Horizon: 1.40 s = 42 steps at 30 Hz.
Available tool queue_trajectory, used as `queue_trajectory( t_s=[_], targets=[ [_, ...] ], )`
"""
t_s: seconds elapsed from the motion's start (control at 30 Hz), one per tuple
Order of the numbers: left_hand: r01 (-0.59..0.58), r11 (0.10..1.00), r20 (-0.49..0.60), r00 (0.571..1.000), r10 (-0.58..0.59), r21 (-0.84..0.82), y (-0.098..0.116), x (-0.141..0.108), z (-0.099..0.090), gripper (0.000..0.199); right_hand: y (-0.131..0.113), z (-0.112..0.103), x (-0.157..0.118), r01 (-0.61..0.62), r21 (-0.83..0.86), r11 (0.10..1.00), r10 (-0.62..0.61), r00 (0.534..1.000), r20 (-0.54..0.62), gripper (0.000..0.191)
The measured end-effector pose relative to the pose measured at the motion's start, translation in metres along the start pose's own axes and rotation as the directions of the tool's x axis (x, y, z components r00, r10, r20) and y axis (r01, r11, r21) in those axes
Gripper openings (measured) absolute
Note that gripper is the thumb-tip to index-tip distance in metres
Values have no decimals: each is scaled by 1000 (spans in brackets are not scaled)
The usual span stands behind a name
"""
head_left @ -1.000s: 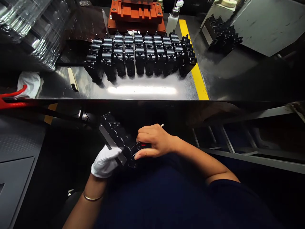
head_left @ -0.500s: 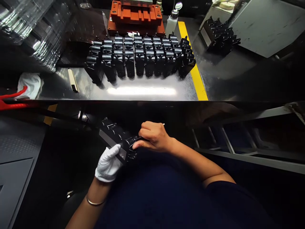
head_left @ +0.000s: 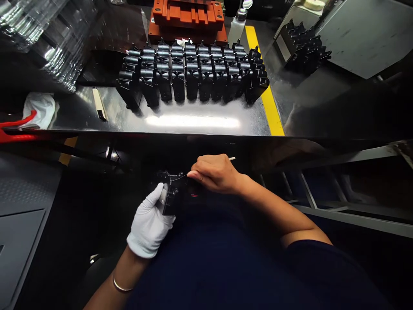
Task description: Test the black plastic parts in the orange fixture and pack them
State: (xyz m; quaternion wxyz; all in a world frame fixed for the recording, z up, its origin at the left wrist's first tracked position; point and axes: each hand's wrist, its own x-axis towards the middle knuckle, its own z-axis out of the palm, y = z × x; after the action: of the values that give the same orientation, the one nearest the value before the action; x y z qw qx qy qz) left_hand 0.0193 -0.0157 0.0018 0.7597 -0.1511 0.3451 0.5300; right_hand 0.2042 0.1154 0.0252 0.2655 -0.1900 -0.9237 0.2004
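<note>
My left hand [head_left: 149,224], in a white glove, is closed around a black moulded plastic part [head_left: 171,200] held in front of my body, below the bench edge. Its thumb presses on a flat grey face of the part. My bare right hand [head_left: 214,173] is closed on a slim tool with a pale end [head_left: 232,158] that sticks out behind the fist. From its fingertips a thin dark line, perhaps the blade, reaches to the upper end of the part; I cannot tell whether it touches. Along the bench stands a row of several similar black parts [head_left: 192,79].
On the metal bench [head_left: 193,121] lie a cream-handled tool [head_left: 100,104] and a white cloth [head_left: 39,110] by a red handle. Behind the row are an orange fixture [head_left: 189,19] and a pump bottle [head_left: 238,28]. More black parts [head_left: 301,49] stand right of the yellow tape [head_left: 272,110].
The black part has turned in my left hand, so its end now faces more towards me. My right hand has moved slightly up and right, away from the part, showing more of the tool.
</note>
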Motion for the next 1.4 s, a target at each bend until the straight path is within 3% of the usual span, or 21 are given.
queue_trajectory(
  t_s=[0.07,0.17,0.33,0.5,0.57,0.7,0.73,0.77,0.83,0.9,0.97,1.07,1.27,1.4],
  targets=[
    [-4,999,-41,999,6,52,0,-1,-1,22,2,-3,4,36,-51,998,-34,999,39,44],
    [43,999,-48,998,-44,-23,-1,-2,-1,23,6,-6,9,63,-51,997,-58,994,95,45],
    [147,975,-44,987,-157,-167,-4,-6,1,21,14,-12,12,74,156,985,-113,959,260,47],
    [160,964,-59,983,-176,-214,-10,-6,4,22,22,-16,9,-57,367,929,-108,903,415,46],
    [190,958,-48,978,-204,-215,-12,-5,5,22,26,-19,8,-179,475,862,-105,853,511,46],
    [160,973,22,987,-159,-164,-5,-3,2,21,31,-23,4,-466,615,636,-261,619,740,52],
    [116,979,41,993,-111,-168,-1,-3,0,21,30,-23,3,-511,617,599,-245,617,748,53],
    [67,981,55,997,-58,-181,3,-3,-1,22,29,-21,2,-542,616,572,-167,658,734,54],
    [-6,976,67,998,21,-218,10,-3,-2,28,22,-13,-2,-570,629,528,121,784,609,56],
    [-38,968,102,993,65,-249,12,-2,-1,37,13,0,-5,-561,666,492,379,827,416,55],
    [-53,963,151,984,95,-263,9,-1,1,46,1,14,-7,-525,715,462,498,820,281,49],
    [-107,964,185,970,155,-245,3,1,6,53,-16,30,-8,-476,784,400,576,795,189,39],
    [-162,965,167,966,198,-209,-5,3,7,53,-38,46,-8,-495,827,266,671,711,210,40],
    [-67,960,235,963,134,-273,-9,5,6,57,-47,64,-10,-422,855,302,774,632,38,44]
  ],
)
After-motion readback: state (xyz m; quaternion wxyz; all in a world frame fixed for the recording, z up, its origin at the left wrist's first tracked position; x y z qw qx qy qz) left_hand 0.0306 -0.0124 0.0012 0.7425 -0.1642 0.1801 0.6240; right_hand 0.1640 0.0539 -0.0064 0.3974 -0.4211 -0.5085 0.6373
